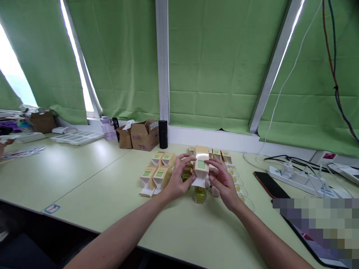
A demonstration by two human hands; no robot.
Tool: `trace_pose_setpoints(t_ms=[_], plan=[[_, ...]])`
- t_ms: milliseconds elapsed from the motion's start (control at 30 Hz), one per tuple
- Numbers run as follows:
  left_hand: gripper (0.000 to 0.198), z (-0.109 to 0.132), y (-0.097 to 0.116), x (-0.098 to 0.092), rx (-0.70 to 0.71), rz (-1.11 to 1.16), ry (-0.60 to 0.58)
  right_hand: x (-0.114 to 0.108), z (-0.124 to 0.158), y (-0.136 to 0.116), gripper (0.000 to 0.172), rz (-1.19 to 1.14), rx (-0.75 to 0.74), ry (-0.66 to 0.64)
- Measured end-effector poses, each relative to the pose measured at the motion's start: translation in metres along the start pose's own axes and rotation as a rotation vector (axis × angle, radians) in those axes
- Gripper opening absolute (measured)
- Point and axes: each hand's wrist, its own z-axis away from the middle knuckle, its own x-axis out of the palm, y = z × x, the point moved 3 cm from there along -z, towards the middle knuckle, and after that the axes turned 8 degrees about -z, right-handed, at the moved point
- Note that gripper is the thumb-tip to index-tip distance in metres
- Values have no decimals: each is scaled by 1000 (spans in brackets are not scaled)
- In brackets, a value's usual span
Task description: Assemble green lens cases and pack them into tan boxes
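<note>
Both my hands hold a small tan carton with a green label (201, 165) above the pale table (92, 175). My left hand (179, 178) grips its left side with curled fingers. My right hand (223, 181) pinches its right side. Its white bottom flap hangs open. Just below it a small green glass bottle (200, 195) stands on the table. To the left lie several more tan cartons (157, 175), some with open flaps. More cartons (220, 155) stand behind my hands.
Clear plastic trays (241, 188) lie right of my hands. A black phone (270, 184) and a white power strip (297, 177) with cables sit at the right. Brown cardboard boxes (144, 135), a black cylinder (163, 133) and a purple bottle (107, 127) stand at the back.
</note>
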Motion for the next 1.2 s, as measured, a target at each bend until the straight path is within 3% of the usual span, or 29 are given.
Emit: trace_pose_setpoints(t_ms=[767,1200], plan=[[37,-2,-15,7,-109,42,67,4,2,2,41,57,50,-15],[37,-1,-17,11,-103,55,79,3,3,3,41,134,46,9]])
